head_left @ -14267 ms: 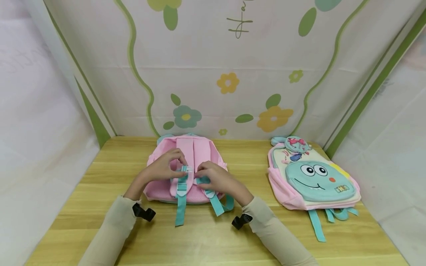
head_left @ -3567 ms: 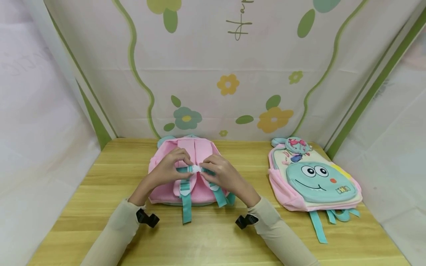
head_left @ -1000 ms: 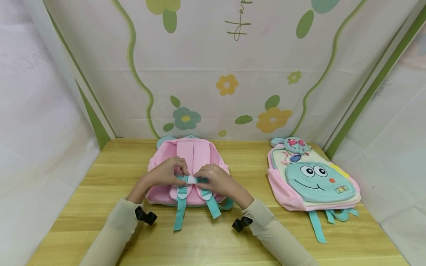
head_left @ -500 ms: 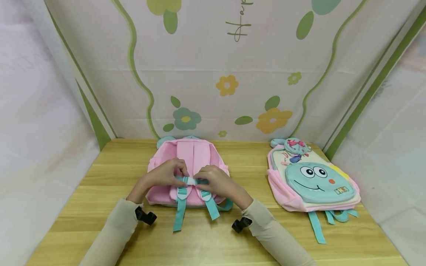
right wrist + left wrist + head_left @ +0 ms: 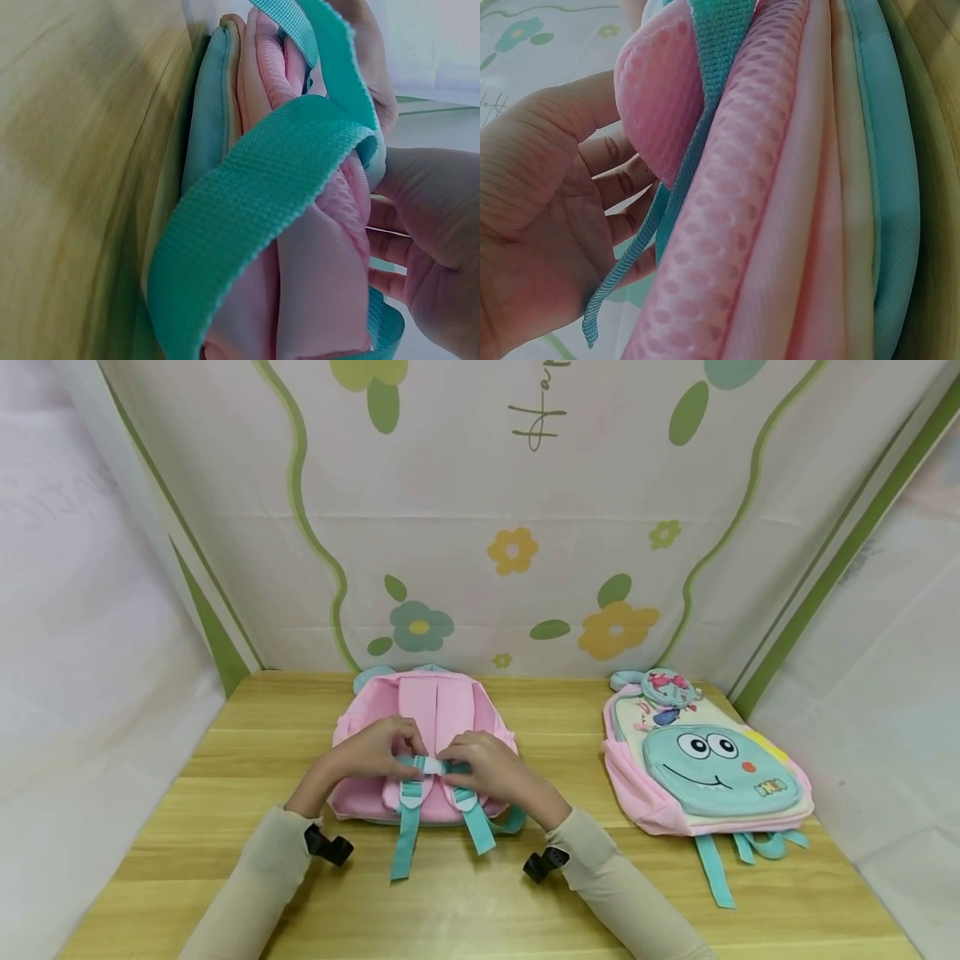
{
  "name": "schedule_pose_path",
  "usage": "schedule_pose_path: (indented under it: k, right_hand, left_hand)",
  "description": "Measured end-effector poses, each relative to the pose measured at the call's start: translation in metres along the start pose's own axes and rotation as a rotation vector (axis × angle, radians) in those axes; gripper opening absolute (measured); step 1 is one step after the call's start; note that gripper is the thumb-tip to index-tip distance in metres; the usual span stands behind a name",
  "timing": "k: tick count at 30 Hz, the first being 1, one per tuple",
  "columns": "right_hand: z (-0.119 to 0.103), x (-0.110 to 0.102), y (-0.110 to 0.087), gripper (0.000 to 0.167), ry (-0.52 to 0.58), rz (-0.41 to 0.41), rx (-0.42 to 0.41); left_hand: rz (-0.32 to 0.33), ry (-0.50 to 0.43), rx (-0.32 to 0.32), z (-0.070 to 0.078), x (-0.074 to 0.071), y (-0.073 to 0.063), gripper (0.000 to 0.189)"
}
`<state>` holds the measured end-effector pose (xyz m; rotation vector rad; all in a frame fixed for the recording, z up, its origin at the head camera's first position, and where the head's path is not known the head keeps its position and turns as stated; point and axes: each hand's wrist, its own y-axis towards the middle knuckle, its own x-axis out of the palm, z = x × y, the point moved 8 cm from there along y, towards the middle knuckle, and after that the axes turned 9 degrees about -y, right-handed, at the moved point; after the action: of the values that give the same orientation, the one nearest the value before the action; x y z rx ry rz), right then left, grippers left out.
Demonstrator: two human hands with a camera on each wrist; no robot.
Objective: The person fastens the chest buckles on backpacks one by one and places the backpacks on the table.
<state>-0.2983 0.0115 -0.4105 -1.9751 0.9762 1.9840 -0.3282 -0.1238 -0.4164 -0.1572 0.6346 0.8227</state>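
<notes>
A pink backpack point(image 5: 438, 693) lies with its back panel and shoulder straps facing up. Across the straps runs a teal chest strap with a white buckle point(image 5: 432, 766), its two halves together. From the left, my left hand point(image 5: 371, 750) pinches the buckle's end between thumb and fingers. On the other side my right hand point(image 5: 487, 766) pinches the teal webbing right beside the buckle. In both wrist views the bag's padded edge and loose teal webbing point(image 5: 247, 202) hide the buckle and the fingertips.
A second backpack point(image 5: 712, 768), cream and pink with a smiling teal pocket, lies front side up at the right. Teal strap ends point(image 5: 405, 843) hang onto the wooden table point(image 5: 480, 902). A flower-printed cloth point(image 5: 465, 485) stands behind the table.
Earliest, the buckle ends were apart in the two hands; later they were together and lifted. Since then the hands have lowered the buckle towards the bag. The last second shows almost no movement.
</notes>
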Motion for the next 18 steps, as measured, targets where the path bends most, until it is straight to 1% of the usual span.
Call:
schedule_pose_path:
  k: [7,13,18]
  right_hand:
    - [0.0024,-0.0009,-0.001,0.026,0.028,0.009,-0.004]
    - [0.0028,-0.0018,-0.0012,0.028,0.042,0.017,-0.011]
    - [0.0025,-0.0021,-0.0007,0.029,0.05,0.015,-0.012]
  left_hand:
    - [0.004,0.011,0.013,0.0061,0.0003,0.0007,0.019]
    - [0.01,0.011,0.005,0.0064,-0.0001,0.0016,0.02]
    - [0.012,0.006,0.021,0.0089,0.0003,0.0011,0.022]
